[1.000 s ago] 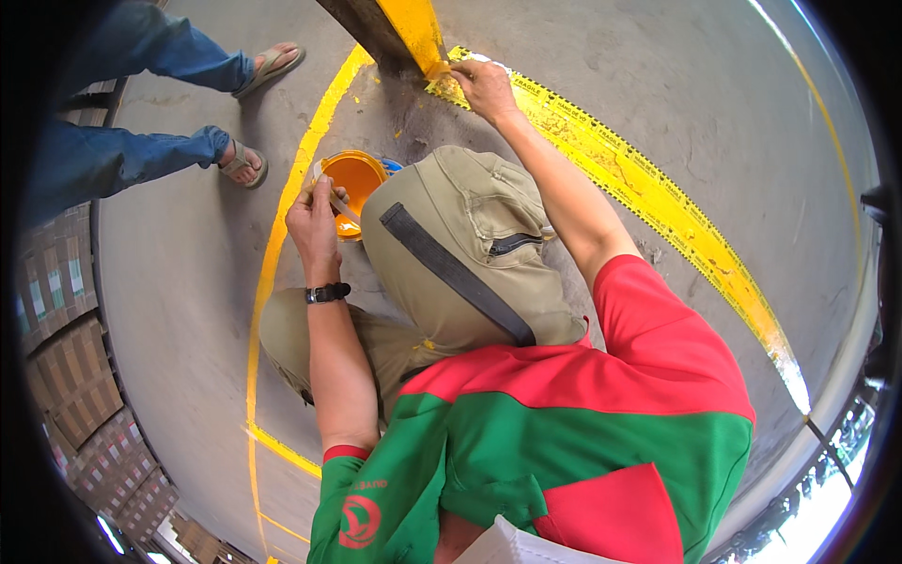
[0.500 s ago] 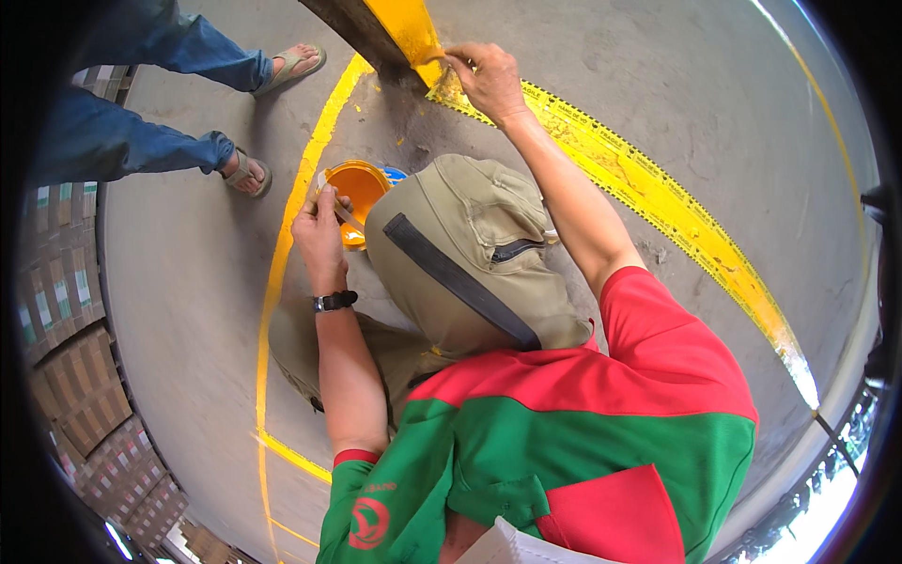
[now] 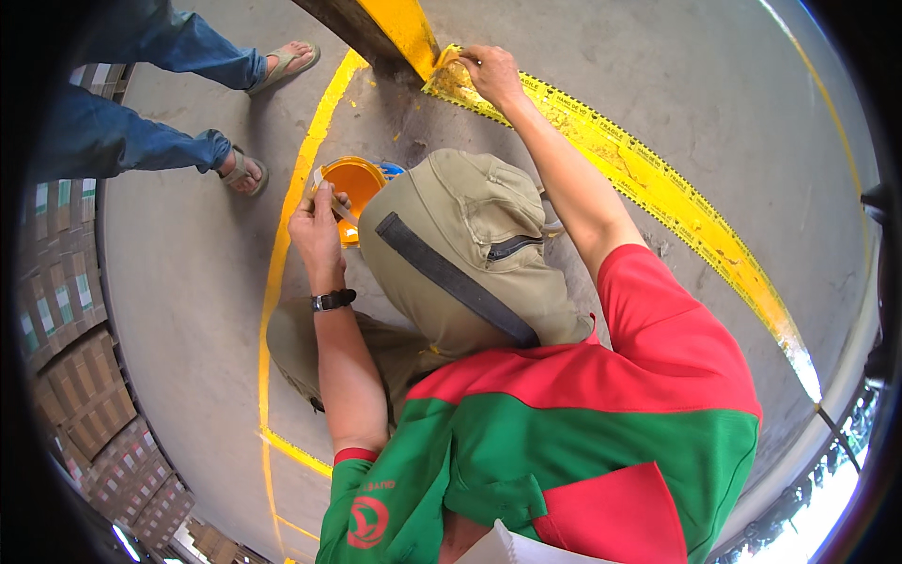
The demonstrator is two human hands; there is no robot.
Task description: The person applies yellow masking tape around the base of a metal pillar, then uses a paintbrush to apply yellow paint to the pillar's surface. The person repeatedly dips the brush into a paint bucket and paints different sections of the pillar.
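Observation:
My left hand (image 3: 318, 235) is closed around the pale handle (image 3: 344, 211) of a small paint bucket (image 3: 355, 177). The bucket is tilted, and its inside is coated orange-yellow. Ahead and to the right, my right hand (image 3: 491, 73) pinches a paintbrush (image 3: 449, 60), mostly covered by the fingers, with yellow on its bristles. The brush is at the foot of a yellow-painted post (image 3: 402, 30), where a wide yellow floor stripe (image 3: 648, 183) begins. Printed yellow-and-black tape (image 3: 601, 120) edges that stripe, and its paint looks patchy.
A person in jeans and sandals (image 3: 246, 171) stands at the far left. A narrow yellow line (image 3: 303, 179) runs along the floor left of the bucket. Cartons (image 3: 86, 381) are stacked at the left rim. My bent knee (image 3: 451, 216) is between my arms.
My right hand and the brush have shifted slightly right, from the post's lower face to the stripe's start. My left hand still holds the bucket's handle.

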